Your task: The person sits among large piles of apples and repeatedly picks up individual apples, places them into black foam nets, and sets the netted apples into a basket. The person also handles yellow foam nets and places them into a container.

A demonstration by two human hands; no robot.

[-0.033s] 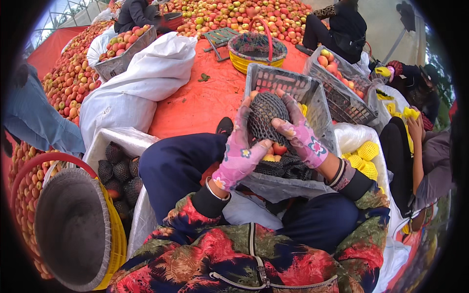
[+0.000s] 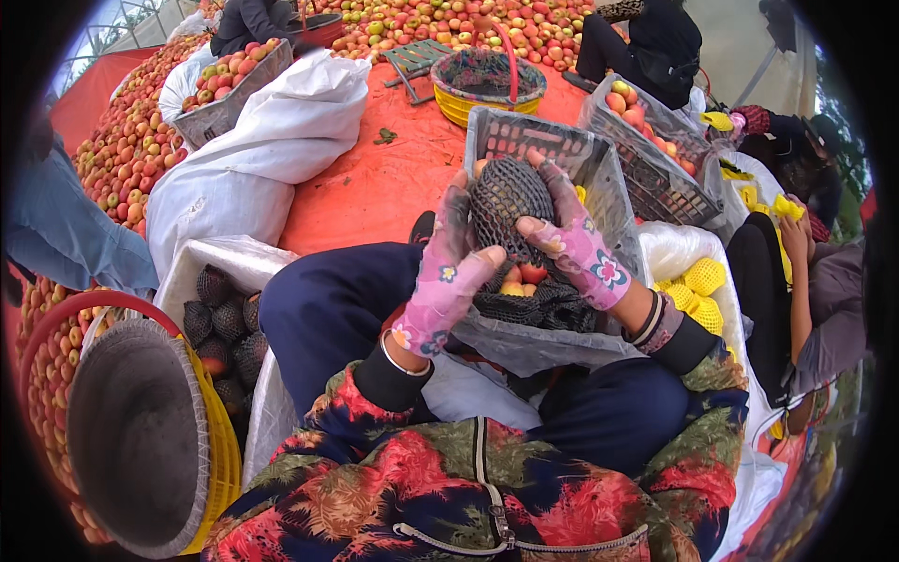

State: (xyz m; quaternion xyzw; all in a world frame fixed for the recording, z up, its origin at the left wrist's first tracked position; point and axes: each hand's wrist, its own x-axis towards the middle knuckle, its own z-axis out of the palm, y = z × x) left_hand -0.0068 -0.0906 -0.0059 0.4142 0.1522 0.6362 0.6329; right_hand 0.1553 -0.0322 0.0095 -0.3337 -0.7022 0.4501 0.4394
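Note:
An apple in a black foam net sleeve point(image 2: 510, 201) is held up between my two hands, above a lined plastic crate point(image 2: 599, 178). My left hand point(image 2: 448, 267), in a pink floral fingerless glove, cups its left side, with the thumb near its lower edge. My right hand point(image 2: 582, 248), gloved the same way, grips the right side, thumb pressed across the net and fingers along the top. Beneath the hands, loose apples point(image 2: 524, 274) and black foam nets point(image 2: 552, 309) lie in the crate. The sleeve hides most of the held fruit.
To my left stand a white-lined box point(image 2: 220, 253) of black-netted apples and a yellow basket point(image 2: 220, 440) with a red handle. A white sack point(image 2: 234, 178) lies beyond. At right, a box point(image 2: 735, 309) holds yellow-netted fruit; people work close by. A large apple heap point(image 2: 440, 28) spans the back.
My left hand has shifted slightly down and left, its thumb lower on the netted apple's edge and more apart from it. The whole view has moved a little. Both hands still hold the apple.

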